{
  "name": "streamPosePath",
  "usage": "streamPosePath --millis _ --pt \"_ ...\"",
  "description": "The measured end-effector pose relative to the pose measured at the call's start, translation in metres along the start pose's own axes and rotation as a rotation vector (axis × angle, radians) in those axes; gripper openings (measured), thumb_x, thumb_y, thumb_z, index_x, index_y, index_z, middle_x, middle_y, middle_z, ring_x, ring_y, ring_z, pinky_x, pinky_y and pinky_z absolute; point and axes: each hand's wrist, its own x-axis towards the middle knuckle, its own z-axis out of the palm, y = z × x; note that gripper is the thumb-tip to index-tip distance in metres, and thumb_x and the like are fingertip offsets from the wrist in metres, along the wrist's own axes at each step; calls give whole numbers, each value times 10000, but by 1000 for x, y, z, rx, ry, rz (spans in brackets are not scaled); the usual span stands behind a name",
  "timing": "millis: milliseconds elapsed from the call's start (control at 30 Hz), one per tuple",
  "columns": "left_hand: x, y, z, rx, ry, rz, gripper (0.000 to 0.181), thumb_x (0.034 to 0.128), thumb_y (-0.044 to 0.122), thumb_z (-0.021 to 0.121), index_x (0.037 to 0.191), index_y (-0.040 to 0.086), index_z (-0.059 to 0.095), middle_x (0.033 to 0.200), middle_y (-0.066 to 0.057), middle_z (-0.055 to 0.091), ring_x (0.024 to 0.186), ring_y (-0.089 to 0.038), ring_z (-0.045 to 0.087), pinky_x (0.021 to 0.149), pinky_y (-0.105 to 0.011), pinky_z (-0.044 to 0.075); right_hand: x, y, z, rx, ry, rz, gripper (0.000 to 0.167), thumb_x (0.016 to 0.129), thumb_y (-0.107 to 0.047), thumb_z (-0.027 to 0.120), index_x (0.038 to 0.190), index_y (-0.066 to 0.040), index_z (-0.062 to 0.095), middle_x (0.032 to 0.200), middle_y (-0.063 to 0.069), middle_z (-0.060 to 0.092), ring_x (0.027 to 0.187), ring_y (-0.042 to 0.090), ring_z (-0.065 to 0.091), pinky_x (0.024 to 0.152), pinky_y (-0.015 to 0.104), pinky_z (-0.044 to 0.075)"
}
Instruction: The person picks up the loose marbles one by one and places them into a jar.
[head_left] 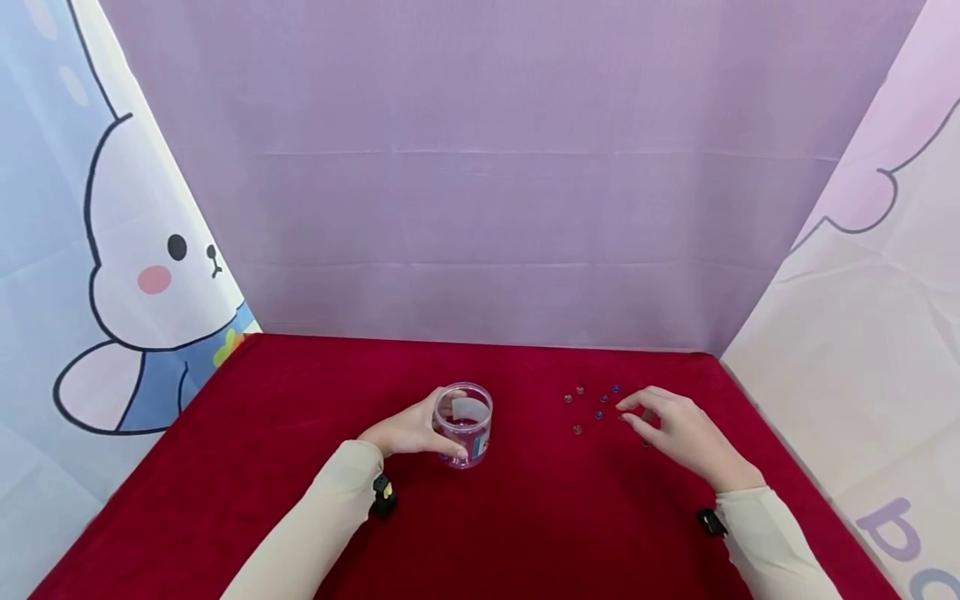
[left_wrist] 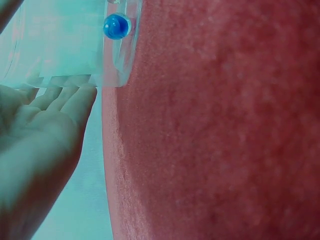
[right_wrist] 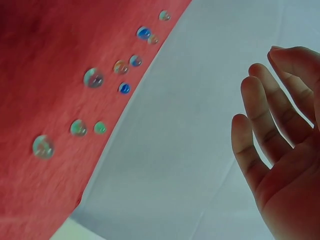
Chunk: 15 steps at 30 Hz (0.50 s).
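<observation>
A clear plastic jar (head_left: 463, 427) without a lid stands upright on the red cloth. My left hand (head_left: 414, 429) holds it from the left, thumb across the near side and fingers around the far side. Through the wall near its bottom, a blue marble (left_wrist: 117, 26) shows in the left wrist view. My right hand (head_left: 678, 433) hovers over the right part of the cloth, fingers loosely bent, thumb and index finger apart. In the right wrist view its fingers (right_wrist: 260, 100) hold nothing visible. Several glass marbles, including a blue marble (head_left: 598, 414) and a clear marble (head_left: 577, 430), lie beside that hand.
Red cloth (head_left: 540, 525) covers the table. A purple curtain (head_left: 480, 208) hangs behind its far edge. Printed sheets border both sides, with a white cartoon animal (head_left: 150, 275) on the left one. More marbles, such as a green marble (right_wrist: 100, 127), are spread on the cloth.
</observation>
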Motion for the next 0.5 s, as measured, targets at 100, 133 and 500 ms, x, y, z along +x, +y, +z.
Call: streamPosePath --millis 100,133,500 --pt "1 0 0 2 -5 13 894 808 212 858 1493 119 291 1394 -91 497 1287 -270 446 1020 -461 454 -4 5 -3 3 4 4 210 855 -82 793 1028 -181 726 971 -142 643 722 10 531 623 235 504" --pt "1 -1 0 1 -7 16 891 810 211 856 1493 112 292 1394 -95 497 1288 -274 446 1021 -461 453 -6 6 -4 3 6 4 211 853 -78 794 1028 -175 727 970 -136 645 722 7 530 621 235 503" --pt "2 0 1 -10 -11 6 888 811 195 854 1494 104 294 1397 -102 494 1295 -289 441 1013 -472 460 -26 23 -16 -26 19 69 259 833 -57 803 1023 -211 717 975 -98 654 710 20 509 621 249 493"
